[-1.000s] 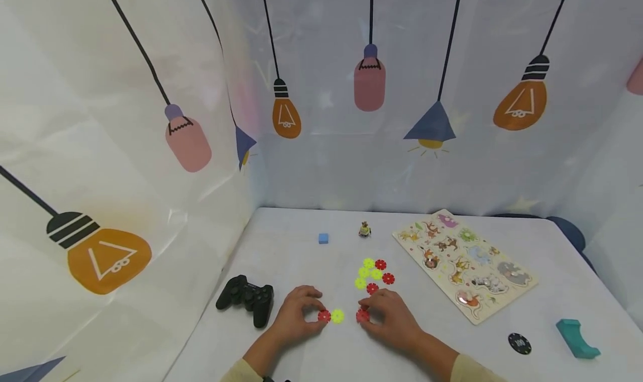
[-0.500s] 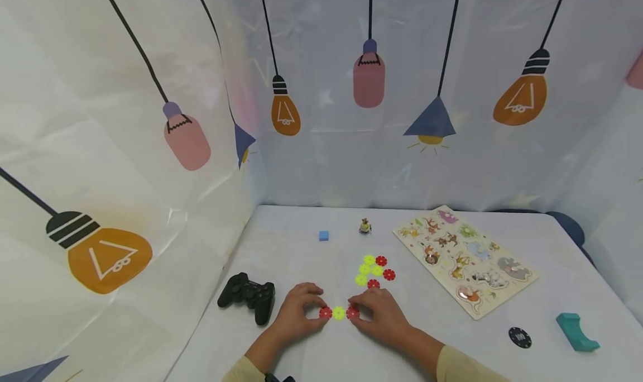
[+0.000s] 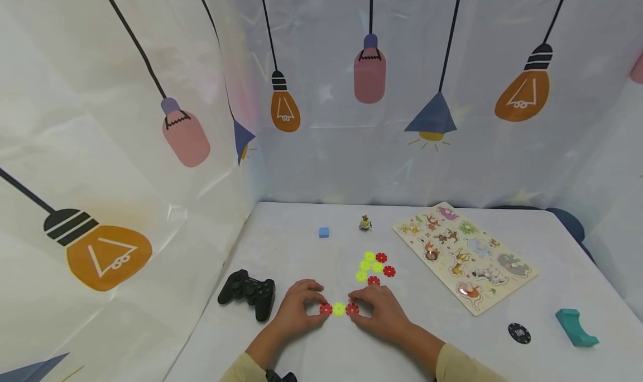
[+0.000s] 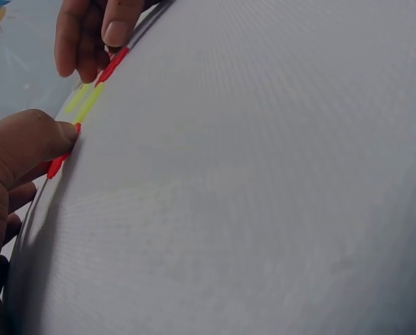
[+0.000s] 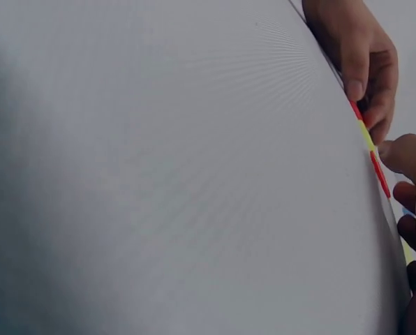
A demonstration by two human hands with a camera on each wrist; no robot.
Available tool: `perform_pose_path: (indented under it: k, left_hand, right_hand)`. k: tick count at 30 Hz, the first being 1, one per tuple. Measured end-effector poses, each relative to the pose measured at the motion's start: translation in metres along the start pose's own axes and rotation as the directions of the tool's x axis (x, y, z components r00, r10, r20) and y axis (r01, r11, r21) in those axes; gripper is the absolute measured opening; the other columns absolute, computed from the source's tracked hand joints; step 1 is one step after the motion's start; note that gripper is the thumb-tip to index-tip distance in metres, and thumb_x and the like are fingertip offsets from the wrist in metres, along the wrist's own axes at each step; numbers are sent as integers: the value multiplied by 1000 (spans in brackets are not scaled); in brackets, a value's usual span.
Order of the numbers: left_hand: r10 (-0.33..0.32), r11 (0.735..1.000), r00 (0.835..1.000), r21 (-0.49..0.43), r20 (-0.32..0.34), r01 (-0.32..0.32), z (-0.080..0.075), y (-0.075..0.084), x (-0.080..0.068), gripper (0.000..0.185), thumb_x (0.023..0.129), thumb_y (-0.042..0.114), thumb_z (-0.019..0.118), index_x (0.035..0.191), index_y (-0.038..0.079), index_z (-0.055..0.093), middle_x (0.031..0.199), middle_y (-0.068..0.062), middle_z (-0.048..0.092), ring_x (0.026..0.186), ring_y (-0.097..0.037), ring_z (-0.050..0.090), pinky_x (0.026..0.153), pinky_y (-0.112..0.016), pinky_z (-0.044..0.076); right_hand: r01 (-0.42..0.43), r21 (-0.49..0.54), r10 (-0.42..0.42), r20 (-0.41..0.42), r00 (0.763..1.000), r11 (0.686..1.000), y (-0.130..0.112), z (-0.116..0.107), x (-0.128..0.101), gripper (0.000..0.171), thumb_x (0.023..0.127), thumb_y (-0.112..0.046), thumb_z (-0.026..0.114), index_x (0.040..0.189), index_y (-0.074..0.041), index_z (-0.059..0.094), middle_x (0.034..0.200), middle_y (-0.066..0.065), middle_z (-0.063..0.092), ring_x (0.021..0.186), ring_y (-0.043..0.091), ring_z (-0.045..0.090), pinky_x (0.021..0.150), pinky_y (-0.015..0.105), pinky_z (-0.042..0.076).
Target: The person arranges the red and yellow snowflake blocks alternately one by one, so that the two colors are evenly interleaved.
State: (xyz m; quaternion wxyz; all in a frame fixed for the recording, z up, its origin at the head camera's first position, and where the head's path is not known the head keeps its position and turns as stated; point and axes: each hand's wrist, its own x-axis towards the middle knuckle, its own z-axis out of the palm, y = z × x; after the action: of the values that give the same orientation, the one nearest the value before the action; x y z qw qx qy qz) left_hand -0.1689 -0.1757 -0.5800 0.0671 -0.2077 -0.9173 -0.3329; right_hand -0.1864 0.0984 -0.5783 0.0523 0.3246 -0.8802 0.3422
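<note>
Three flat, notched interlocking discs lie in a row near the front of the table, a yellow disc [image 3: 339, 309] between two red ones. My left hand [image 3: 300, 305] pinches the left red disc [image 3: 326, 309] between thumb and fingers. At the row's other end, my right hand [image 3: 384, 313] pinches the right red disc [image 3: 353, 309]. The yellow disc's edges meet both red ones in the head view. In the left wrist view, the left thumb [image 4: 63, 134] presses at the red disc's edge [image 4: 56, 167]. The right wrist view shows the row [image 5: 366, 134] edge-on.
Several loose yellow and red discs [image 3: 377, 267] lie just beyond the right hand. A black game controller [image 3: 248, 294] sits left, an animal puzzle board [image 3: 464, 256] right. Farther back are a blue block [image 3: 324, 232] and a small figure [image 3: 365, 223]; front right, a black chip [image 3: 519, 333] and teal block [image 3: 576, 327].
My right hand has moved left, bringing its red disc up against the yellow one. The left hand stays in place on its red disc. Over the last half second both hands barely move.
</note>
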Motion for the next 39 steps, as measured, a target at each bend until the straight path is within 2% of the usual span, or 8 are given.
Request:
perform_pose_path:
  k: [7,10,14,17,21,25,30,39]
  left_hand:
    - [-12,1000,1000,9,4,12,0,1,0,22,75,39,85,92,35,72,121,12,60,125,-15,47,105,-52,36]
    - [-13,1000,1000,-3,12,13,0,2,-1,22,75,37,85,92,34,72,121,12,60,125,-17,47,105,-54,36]
    - [-37,999,999,-13,28,37,2,3,-1,22,75,36,85,93,35,72,122,14,58,127,-15,45,106,-53,35]
    - [-43,999,999,-14,29,43,1,3,1,23,76,34,85,94,35,72,123,14,58,128,-14,43,106,-52,35]
    - [-48,999,998,-11,31,48,0,0,3,22,77,35,85,94,36,72,123,14,57,129,-12,42,107,-49,35]
    - [-40,999,999,-13,30,41,2,-1,3,22,77,36,84,95,37,72,124,14,57,129,-13,42,107,-51,35]
    - [-13,1000,1000,-22,17,13,2,0,2,22,77,37,84,95,34,72,123,12,58,127,-17,44,104,-55,35]
    - [-19,1000,999,-11,29,19,0,0,4,23,76,37,85,96,34,73,123,13,57,127,-16,44,105,-54,35]
  right_hand:
    - [-40,70,42,-28,999,997,2,-5,-3,41,80,-33,82,118,-25,71,112,-21,66,104,1,59,92,42,50]
    - [-32,98,44,-119,992,995,4,-16,-7,42,78,-28,85,117,-22,70,112,-21,66,104,3,58,90,39,51]
    - [21,97,6,-271,962,995,14,-34,-10,47,75,-19,87,118,-16,70,112,-15,67,103,8,59,86,36,53]
    - [11,68,11,-318,948,998,26,-45,-7,47,75,-17,87,118,-14,69,110,-11,68,102,11,59,84,35,52]
    - [-114,72,129,-257,958,991,38,-53,-2,48,78,-23,85,122,-15,68,109,-9,68,103,13,57,86,40,51]
    - [-215,65,224,-194,955,974,43,-52,0,49,79,-27,84,124,-15,68,109,-6,69,103,16,57,87,43,50]
    - [-229,37,231,-179,956,973,47,-48,5,47,77,-29,85,120,-15,71,108,-6,70,98,16,57,84,41,50]
    - [-253,-40,247,-126,961,967,46,-40,17,43,76,-35,84,115,-20,74,98,-9,67,87,12,53,74,34,47]
